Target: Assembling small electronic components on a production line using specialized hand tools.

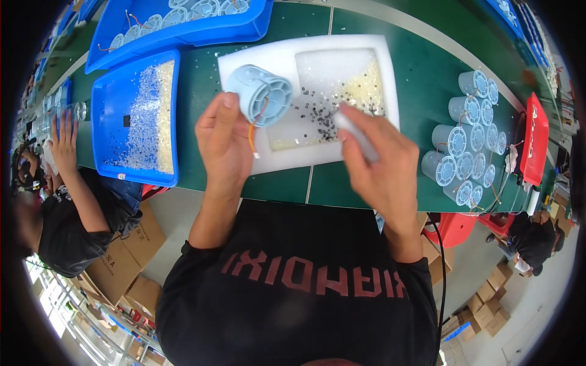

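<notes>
My left hand (221, 137) is closed around a light blue round plastic housing (247, 85), tilted so its spoked end faces me. Orange-brown wires (251, 137) with a small white plug hang from it. My right hand (390, 161) grips a pale grey, stick-like tool (358, 137), smeared by motion, so its exact kind is unclear. Its tip is over a white foam tray (391, 79), next to scattered small black pieces (323, 122). Small pale yellow pieces (366, 88) are heaped on the tray's right side. The housing is above the tray's left part.
A blue tray (96, 131) of small white, yellow and black pieces lies left, below a blue bin (262, 24) of housings. Several stacked housings (450, 140) and a red tray (536, 140) stand right. A co-worker's hand (63, 143) is at far left.
</notes>
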A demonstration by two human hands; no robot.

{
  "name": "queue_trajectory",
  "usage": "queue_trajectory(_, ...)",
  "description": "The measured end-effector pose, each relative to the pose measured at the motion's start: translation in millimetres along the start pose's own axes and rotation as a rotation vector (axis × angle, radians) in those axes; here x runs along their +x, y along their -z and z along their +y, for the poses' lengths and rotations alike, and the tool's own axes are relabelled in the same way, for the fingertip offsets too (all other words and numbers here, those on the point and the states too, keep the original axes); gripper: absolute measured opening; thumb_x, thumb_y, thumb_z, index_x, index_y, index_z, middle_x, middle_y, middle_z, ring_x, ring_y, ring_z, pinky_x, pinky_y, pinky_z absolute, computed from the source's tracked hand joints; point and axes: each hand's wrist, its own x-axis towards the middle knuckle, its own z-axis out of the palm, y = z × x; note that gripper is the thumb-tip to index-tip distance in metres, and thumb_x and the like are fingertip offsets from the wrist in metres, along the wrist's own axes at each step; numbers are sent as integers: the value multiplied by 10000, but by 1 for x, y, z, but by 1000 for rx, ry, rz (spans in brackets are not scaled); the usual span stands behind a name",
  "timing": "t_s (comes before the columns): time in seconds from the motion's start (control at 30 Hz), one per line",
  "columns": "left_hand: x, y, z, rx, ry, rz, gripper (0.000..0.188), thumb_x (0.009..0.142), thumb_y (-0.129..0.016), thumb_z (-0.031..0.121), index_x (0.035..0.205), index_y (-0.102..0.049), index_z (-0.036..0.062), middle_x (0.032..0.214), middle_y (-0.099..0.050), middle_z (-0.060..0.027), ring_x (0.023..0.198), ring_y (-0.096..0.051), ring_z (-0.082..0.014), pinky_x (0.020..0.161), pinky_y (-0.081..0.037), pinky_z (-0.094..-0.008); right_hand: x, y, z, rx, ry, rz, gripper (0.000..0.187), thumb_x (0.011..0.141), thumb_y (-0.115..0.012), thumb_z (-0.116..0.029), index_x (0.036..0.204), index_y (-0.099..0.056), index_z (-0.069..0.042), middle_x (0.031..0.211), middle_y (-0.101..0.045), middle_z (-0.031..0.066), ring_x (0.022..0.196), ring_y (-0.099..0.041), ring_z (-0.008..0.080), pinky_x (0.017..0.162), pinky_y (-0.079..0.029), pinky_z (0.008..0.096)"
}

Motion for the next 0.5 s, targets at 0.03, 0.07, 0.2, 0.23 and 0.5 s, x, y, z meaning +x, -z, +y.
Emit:
queue_trajectory(0.03, -1, -3, 5, -2, 5, 3, 336, 965, -527, 223, 1052, -576, -97, 1077, -629, -191, 989, -627, -245, 854, -502, -347, 1, 3, 5, -2, -4, -3, 322, 781, -639, -15, 1101, -659, -44, 807, -617, 124, 655, -595, 248, 622, -486, 311)
queue_trajectory(0.07, -1, -9, 13, -43, 34, -4, 336, 957, -502, 240, 1026, -571, -81, 1037, -635, -194, 967, -633, -250, 829, -507, -342, 2, 6, 10, -19, -33, 11, 333, 775, -628, 5, 1104, -646, -39, 843, -618, 138, 649, -607, 259, 591, -492, 323)
queue_trajectory(0.2, 7, 9, 26, 65, 144, -354, 327, 927, -452, 275, 969, -555, -33, 939, -643, -187, 903, -644, -239, 724, -522, -312, -4, 9, 13, 42, 57, 30, 389, 750, -604, 48, 1127, -638, -42, 903, -616, 151, 692, -625, 265, 584, -500, 323)
queue_trajectory(0.23, 9, 6, 31, 217, 214, -470, 309, 929, -462, 274, 958, -556, -19, 933, -645, -173, 888, -644, -212, 689, -520, -297, -5, 8, 9, 102, 115, 38, 405, 746, -609, 50, 1139, -638, -46, 910, -616, 145, 702, -625, 263, 592, -501, 321)
queue_trajectory(0.5, -1, -56, 37, 417, 273, -566, 238, 980, -514, 214, 1074, -598, 12, 884, -612, -21, 804, -536, -59, 689, -431, -212, -6, 6, -8, 201, 161, 31, 387, 754, -624, 63, 1140, -627, 29, 920, -623, 137, 780, -614, 200, 689, -495, 275)
